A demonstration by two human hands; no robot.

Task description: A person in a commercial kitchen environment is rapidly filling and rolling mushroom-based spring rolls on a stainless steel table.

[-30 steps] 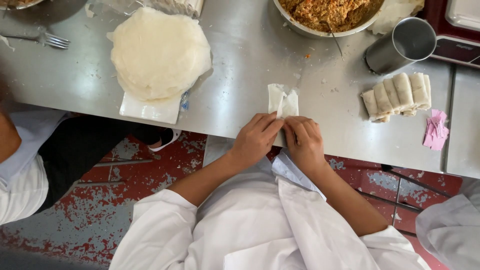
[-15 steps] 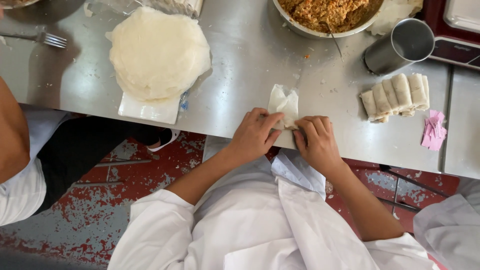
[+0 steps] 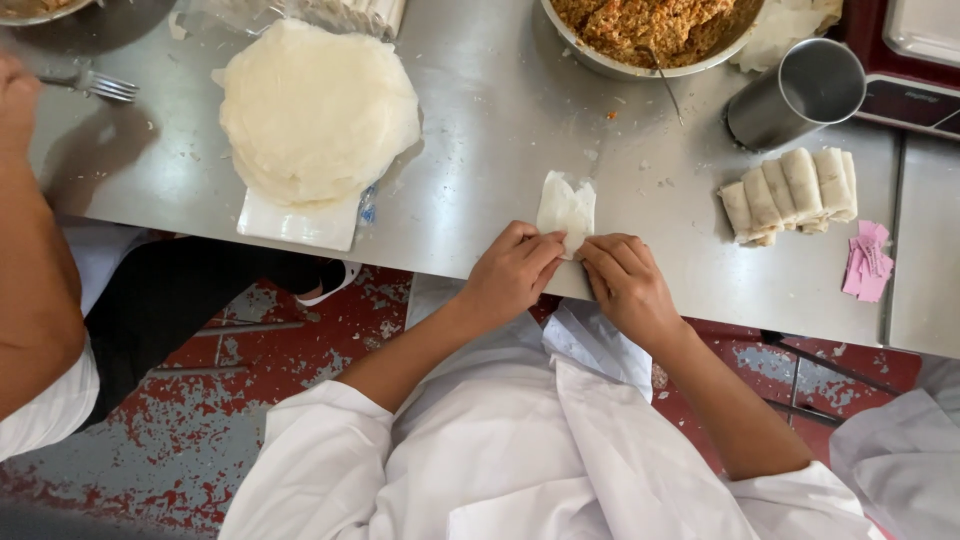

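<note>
A thin white wrapper sheet [image 3: 566,207], partly folded, lies near the front edge of the steel table [image 3: 500,130]. My left hand [image 3: 510,272] and my right hand [image 3: 626,283] pinch its near end from either side, fingertips almost meeting. A tall stack of round white wrappers [image 3: 315,110] sits on a white board to the left. Several finished rolls [image 3: 792,192] lie side by side to the right. A metal bowl of brownish filling [image 3: 650,30] stands at the back.
A steel cup [image 3: 795,92] stands beside the bowl. Pink paper scraps [image 3: 868,262] lie at the right edge. Another person's arm [image 3: 35,250] is at the far left, near a fork [image 3: 95,84]. A red scale [image 3: 915,60] sits at the back right.
Both hands have stayed on the wrapper, working its near end. The other person's arm has come further into view on the left.
</note>
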